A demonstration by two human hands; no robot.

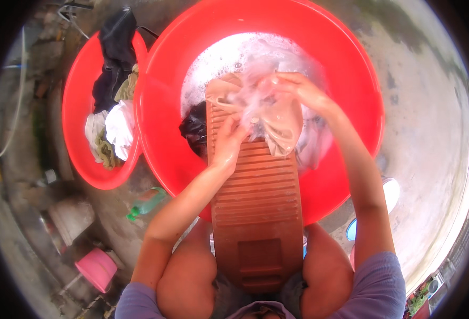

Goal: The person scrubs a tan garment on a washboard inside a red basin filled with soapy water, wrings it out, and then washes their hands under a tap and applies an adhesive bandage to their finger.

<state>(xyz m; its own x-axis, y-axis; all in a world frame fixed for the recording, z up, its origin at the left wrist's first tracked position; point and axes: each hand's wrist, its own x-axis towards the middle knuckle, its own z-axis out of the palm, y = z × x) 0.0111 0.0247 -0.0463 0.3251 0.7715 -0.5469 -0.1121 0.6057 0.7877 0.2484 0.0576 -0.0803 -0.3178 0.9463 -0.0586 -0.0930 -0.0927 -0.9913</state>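
Observation:
A brown ribbed washboard [257, 187] leans from between my legs into a large red basin [362, 79] of sudsy water. Across its upper end lies a wet beige cloth [284, 123], with thin, pale, blurred fabric bunched over it. My left hand [231, 139] pinches the pale fabric near the board's left side. Above and to the right, my right hand [294, 87] has its fingers on the same fabric. Black cloth [196, 128] sits in the water left of the board, and pale cloth [316, 147] floats at its right.
At the left, a smaller red basin [75, 159] holds dark trousers [117, 44], white cloth [121, 123] and olive cloth. A green plastic bottle [149, 202] lies on the concrete floor. Farther off at lower left are a pink bucket [97, 270] and a whitish container [71, 217].

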